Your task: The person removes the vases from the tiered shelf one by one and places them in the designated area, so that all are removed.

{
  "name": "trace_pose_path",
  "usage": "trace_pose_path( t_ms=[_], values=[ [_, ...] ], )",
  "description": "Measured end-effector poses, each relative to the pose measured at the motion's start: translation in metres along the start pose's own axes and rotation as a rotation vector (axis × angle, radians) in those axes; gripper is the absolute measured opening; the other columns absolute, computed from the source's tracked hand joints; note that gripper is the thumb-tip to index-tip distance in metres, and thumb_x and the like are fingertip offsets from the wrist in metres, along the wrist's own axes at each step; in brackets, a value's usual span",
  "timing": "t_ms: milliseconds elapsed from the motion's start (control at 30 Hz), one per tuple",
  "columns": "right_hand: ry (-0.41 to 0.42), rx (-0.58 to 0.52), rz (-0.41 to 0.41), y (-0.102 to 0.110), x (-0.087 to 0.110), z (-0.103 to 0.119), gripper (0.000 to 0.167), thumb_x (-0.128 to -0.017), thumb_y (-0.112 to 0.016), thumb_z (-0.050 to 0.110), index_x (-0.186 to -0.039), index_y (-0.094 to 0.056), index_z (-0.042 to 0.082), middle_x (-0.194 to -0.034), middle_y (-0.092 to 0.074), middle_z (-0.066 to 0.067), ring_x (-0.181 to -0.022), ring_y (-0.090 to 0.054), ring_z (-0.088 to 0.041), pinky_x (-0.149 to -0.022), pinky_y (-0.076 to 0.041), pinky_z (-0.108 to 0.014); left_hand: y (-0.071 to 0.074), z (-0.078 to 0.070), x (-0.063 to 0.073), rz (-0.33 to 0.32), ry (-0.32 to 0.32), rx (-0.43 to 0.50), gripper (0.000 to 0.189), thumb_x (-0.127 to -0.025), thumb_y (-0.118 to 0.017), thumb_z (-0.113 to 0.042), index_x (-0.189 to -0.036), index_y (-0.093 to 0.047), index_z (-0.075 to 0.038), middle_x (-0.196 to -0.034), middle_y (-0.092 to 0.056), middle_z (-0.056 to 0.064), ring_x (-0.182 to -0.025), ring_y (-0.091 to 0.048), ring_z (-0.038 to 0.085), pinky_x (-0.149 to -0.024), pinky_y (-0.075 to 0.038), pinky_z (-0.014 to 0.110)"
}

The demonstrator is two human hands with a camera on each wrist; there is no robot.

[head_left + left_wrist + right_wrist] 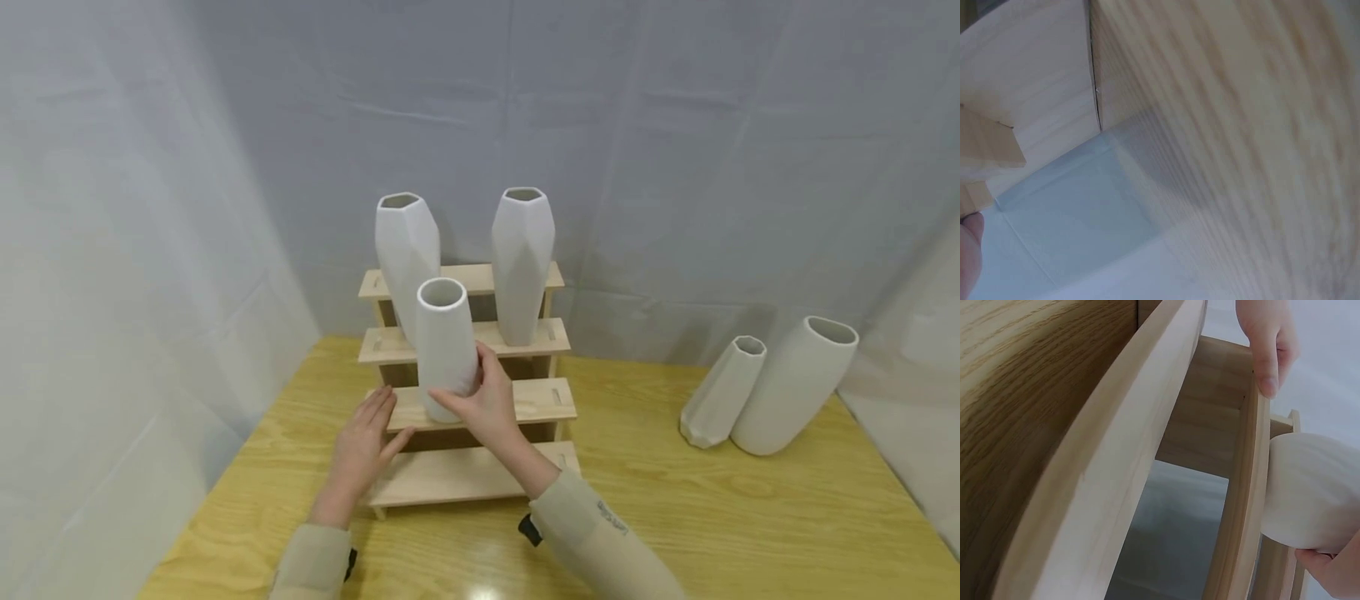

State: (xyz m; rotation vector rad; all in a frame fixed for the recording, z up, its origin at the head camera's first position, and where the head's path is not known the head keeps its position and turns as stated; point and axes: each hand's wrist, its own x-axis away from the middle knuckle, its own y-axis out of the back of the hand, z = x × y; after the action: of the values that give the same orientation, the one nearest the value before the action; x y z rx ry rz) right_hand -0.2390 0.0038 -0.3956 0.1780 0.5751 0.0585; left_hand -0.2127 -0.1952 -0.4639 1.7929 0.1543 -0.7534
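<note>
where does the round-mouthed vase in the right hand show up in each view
Head: the round-mouthed vase is near the centre, in the right hand.
Left wrist: not in it.
Right wrist: right edge, slightly below middle.
Shared landmark: the wooden tiered stand, in all three.

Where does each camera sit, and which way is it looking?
Head: sits on the person's head, looking forward and down at the wooden rack and held vase; left grip, right grip and sleeves show.
Left wrist: sits on that wrist, looking very closely at the wooden rack; just a finger or thumb peeks in, lower left.
Right wrist: sits on the other wrist, looking along the wooden rack; both grips show.
Shared: head and right wrist both see the held vase.
</note>
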Motion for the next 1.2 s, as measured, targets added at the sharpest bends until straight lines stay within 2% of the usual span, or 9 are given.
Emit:
trace_pose_path(
  t_ms=[67, 267, 500, 633, 767, 933, 1200],
  values=[
    [-0.003, -0.008, -0.012, 0.004, 0.001, -0.001, 0.071, -0.063, -0.08, 0.012, -0.122, -0.041, 0.001, -0.115, -0.051, -0.012, -0.104, -0.051, -0.023, -0.085, -0.046, -0.036, 0.0, 0.0, 0.0, -0.009, -0.005, 0.003, 0.066, -0.085, -0.051, -0.045, -0.121, -0.046, 0.01, -0.13, -0.041, 0.022, -0.119, -0.037, 0.034, -0.1, -0.031, 0.043],
    [-0.003, -0.014, -0.056, 0.021, 0.005, -0.001, 0.07, -0.063, -0.08, 0.01, -0.121, -0.041, 0.001, -0.116, -0.051, -0.013, -0.104, -0.051, -0.025, -0.085, -0.046, -0.04, -0.002, 0.001, 0.0, 0.006, 0.007, 0.006, 0.064, -0.084, -0.055, -0.042, -0.122, -0.046, 0.009, -0.131, -0.04, 0.021, -0.12, -0.037, 0.034, -0.1, -0.03, 0.043],
    [-0.066, 0.04, -0.104, 0.043, 0.012, -0.002, 0.072, -0.062, -0.081, 0.014, -0.121, -0.041, 0.004, -0.114, -0.052, -0.011, -0.1, -0.053, -0.023, -0.082, -0.048, -0.038, -0.003, 0.0, 0.001, 0.042, 0.023, 0.0, 0.065, -0.085, -0.052, -0.044, -0.123, -0.045, 0.008, -0.132, -0.038, 0.02, -0.121, -0.035, 0.033, -0.101, -0.029, 0.043],
    [-0.039, 0.068, -0.154, 0.055, 0.015, -0.004, 0.071, -0.061, -0.081, 0.01, -0.12, -0.042, 0.001, -0.109, -0.053, -0.013, -0.094, -0.054, -0.025, -0.077, -0.05, -0.04, -0.002, -0.001, 0.0, 0.033, 0.011, 0.001, 0.066, -0.086, -0.05, -0.045, -0.124, -0.044, 0.009, -0.132, -0.039, 0.021, -0.121, -0.036, 0.033, -0.101, -0.029, 0.043],
    [-0.006, 0.064, -0.178, 0.065, 0.016, -0.007, 0.07, -0.061, -0.08, 0.006, -0.119, -0.041, -0.002, -0.109, -0.052, -0.015, -0.096, -0.052, -0.026, -0.079, -0.049, -0.039, -0.002, 0.0, 0.0, 0.014, 0.0, 0.003, 0.066, -0.085, -0.051, -0.045, -0.123, -0.044, 0.009, -0.131, -0.039, 0.022, -0.12, -0.036, 0.034, -0.101, -0.029, 0.044],
    [-0.004, 0.029, -0.195, 0.078, 0.018, -0.006, 0.072, -0.06, -0.079, 0.002, -0.119, -0.04, -0.003, -0.11, -0.049, -0.016, -0.099, -0.049, -0.029, -0.081, -0.048, -0.042, -0.003, 0.001, 0.0, 0.003, -0.01, -0.001, 0.067, -0.085, -0.051, -0.046, -0.123, -0.044, 0.009, -0.131, -0.039, 0.022, -0.12, -0.036, 0.034, -0.101, -0.029, 0.043],
    [-0.006, 0.058, -0.263, 0.1, 0.022, -0.008, 0.071, -0.061, -0.079, 0.003, -0.12, -0.039, -0.005, -0.11, -0.049, -0.017, -0.1, -0.049, -0.028, -0.081, -0.046, -0.049, -0.002, 0.001, 0.001, 0.011, 0.0, -0.003, 0.066, -0.085, -0.052, -0.045, -0.123, -0.045, 0.008, -0.131, -0.039, 0.022, -0.12, -0.036, 0.033, -0.101, -0.029, 0.043]
  ],
)
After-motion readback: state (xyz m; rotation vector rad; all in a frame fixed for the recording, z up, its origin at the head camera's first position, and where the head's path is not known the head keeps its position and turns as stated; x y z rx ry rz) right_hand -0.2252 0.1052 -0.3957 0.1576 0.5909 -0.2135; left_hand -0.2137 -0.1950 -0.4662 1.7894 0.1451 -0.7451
